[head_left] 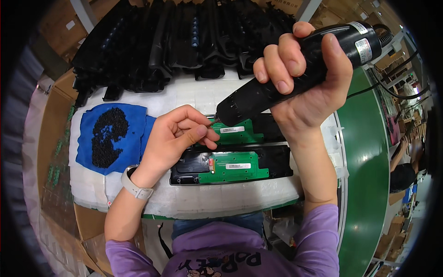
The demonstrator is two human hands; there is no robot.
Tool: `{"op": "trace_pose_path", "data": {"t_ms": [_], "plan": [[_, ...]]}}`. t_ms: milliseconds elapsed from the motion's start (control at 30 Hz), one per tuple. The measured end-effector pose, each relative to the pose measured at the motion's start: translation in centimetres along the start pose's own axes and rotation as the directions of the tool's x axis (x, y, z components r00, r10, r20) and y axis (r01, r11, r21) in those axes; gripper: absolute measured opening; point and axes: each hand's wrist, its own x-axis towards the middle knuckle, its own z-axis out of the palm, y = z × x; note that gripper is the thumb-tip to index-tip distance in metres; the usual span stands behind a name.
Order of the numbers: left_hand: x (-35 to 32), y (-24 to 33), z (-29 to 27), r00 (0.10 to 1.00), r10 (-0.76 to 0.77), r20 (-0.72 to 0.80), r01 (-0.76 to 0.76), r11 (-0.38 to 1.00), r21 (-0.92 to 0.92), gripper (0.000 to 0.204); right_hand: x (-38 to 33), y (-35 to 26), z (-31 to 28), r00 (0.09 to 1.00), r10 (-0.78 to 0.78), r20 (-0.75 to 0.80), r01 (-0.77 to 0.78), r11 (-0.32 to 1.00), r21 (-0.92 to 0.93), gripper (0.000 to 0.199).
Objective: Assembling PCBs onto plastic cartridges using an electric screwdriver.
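Observation:
In my right hand (318, 87) is a black electric screwdriver (247, 102), tilted with its bit pointing down to the left. The fingers wrap round its body. My left hand (177, 134) pinches thumb and fingers together at the bit's tip; whatever lies between them is too small or hidden to name. Beneath the tool lies a black plastic panel (275, 130) with a green circuit board (253, 135), partly covered by my left hand and the screwdriver. Nearer to me, a second black panel (280, 164) carries a similar green circuit board (221, 173) with a white label.
Left of the panels, a blue cloth (86, 138) bears a pile of small black screws (104, 157). Several long black plastic parts (175, 46) are heaped along the far side. A green surface (364, 184) runs along the right, and the screwdriver's cable (397, 94) trails there.

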Motion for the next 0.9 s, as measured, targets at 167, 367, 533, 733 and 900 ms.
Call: {"op": "trace_pose_path", "data": {"t_ms": [167,367,533,733,900], "plan": [[-0.2,0.3,0.2,1.0,-0.015,0.022,0.015,0.999,-0.045,0.008,-0.1,0.0,0.0,1.0,0.023,-0.015,-0.023,0.999,0.027,0.029],[-0.6,0.4,0.0,0.997,-0.053,0.051,0.056,0.997,-0.057,0.009,-0.4,0.5,0.4,0.998,0.056,-0.031,-0.056,0.998,0.015,0.029],[-0.5,1.0,-0.5,0.998,-0.026,0.06,0.031,0.997,-0.073,0.019,-0.6,0.7,1.0,0.997,0.062,-0.047,-0.057,0.995,0.083,0.027],[-4.1,3.8,-5.8,0.844,0.49,-0.216,0.196,0.093,0.976,0.034,-2.8,2.6,2.5,0.952,0.251,0.178,-0.13,0.852,-0.507,0.028],[-8.5,3.4,-10.6,0.839,0.37,-0.398,0.512,-0.292,0.808,0.03,-3.4,5.0,2.8,0.951,0.151,0.268,-0.013,0.89,-0.455,0.026]]}}
